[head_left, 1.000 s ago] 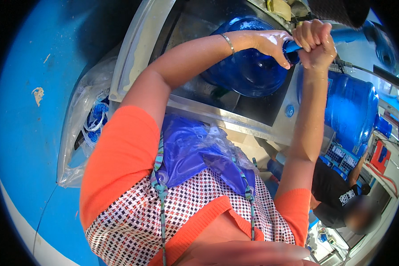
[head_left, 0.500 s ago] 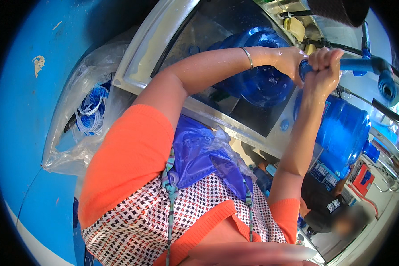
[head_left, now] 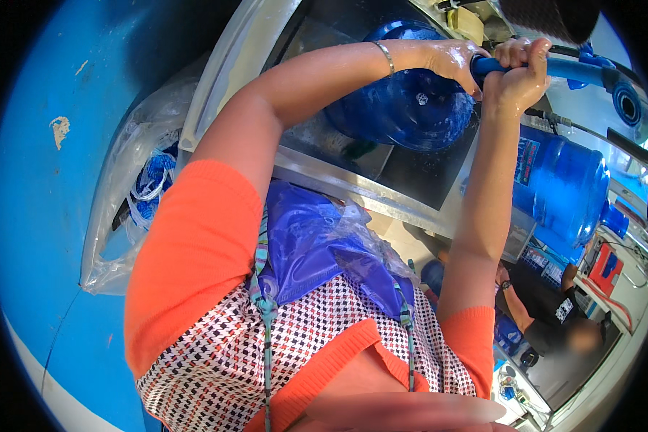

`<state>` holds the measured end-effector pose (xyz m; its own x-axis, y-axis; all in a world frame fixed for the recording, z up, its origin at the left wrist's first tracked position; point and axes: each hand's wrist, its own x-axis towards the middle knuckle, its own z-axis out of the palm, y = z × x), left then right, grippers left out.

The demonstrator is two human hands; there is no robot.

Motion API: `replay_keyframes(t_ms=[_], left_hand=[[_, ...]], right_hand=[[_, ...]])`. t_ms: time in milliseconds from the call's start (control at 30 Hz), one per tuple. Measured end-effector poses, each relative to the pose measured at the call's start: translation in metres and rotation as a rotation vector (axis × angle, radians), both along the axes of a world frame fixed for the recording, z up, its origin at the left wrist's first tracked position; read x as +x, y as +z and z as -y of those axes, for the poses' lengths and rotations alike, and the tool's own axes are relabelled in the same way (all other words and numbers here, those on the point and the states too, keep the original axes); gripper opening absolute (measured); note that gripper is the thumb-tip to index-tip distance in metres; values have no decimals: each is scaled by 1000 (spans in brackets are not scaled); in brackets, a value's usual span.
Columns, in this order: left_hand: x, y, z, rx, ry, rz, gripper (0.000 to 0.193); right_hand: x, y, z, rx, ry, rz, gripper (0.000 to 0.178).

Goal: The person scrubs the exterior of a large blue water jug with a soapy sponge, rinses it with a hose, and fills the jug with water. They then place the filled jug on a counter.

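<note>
My right hand (head_left: 515,75) is wrapped round a blue pipe (head_left: 579,69), a bend fitting at its far right end. Against the pipe's left end, my left hand (head_left: 455,63) is curled with its fingers round the rim; part of that grip is hidden. Both hands are wet. Just below and left of them, a large blue water bottle (head_left: 403,108) lies tilted in a metal-framed basin (head_left: 295,162), its round base showing. Neither hand visibly grips the bottle.
Another blue water bottle (head_left: 561,180) lies at the right beyond my right forearm. A clear plastic bag (head_left: 108,241) with blue-and-white items hangs at the left beside a blue wall (head_left: 32,216). A person in a dark shirt (head_left: 547,288) is at the lower right. A yellow sponge-like block (head_left: 466,25) sits behind the basin.
Both hands and the pipe sit slightly higher and further left in the picture, as the whole view has shifted. Both hands keep their hold. The other person's arm now shows more.
</note>
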<state>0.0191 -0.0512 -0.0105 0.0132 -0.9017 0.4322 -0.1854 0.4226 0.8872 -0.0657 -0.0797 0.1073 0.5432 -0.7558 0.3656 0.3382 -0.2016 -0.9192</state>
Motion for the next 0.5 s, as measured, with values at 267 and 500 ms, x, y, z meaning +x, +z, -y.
replay_keyframes(t_ms=[267, 500], left_hand=[[-8, 2, -7, -51, 21, -37, 47], [-21, 2, -13, -181, 149, 54, 54]], right_hand=[[-3, 9, -6, 66, 204, -129, 42], [-10, 1, 3, 159, 632, -116, 39]])
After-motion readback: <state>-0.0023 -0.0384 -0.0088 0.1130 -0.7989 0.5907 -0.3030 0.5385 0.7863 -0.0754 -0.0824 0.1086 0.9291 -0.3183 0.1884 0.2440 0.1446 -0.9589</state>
